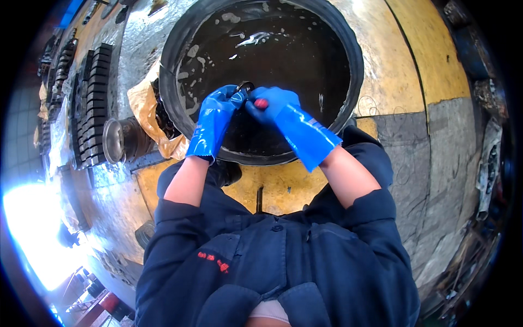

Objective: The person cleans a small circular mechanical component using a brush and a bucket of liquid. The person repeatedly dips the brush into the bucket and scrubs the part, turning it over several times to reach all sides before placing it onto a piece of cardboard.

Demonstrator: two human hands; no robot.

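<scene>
Both hands wear long blue rubber gloves and meet above the near half of a wide round black tub (355, 60) of dark liquid. My left hand (218, 106) is closed on a small dark ring-shaped part (247, 86), which shows between the two gloves. The fingers of my right hand (278, 104) are wrapped round a tool with a red handle end (261, 103); its working end is hidden and the hand is slightly blurred. Pale patches of foam float on the liquid.
Left of the tub lies a torn brown bag (143, 103) with dark parts in it, beside a metal cylinder (113, 140). Rows of black ribbed parts (95, 103) stand farther left. A dark rod (260, 199) lies on the yellow floor between my legs. Metal pieces line the right edge.
</scene>
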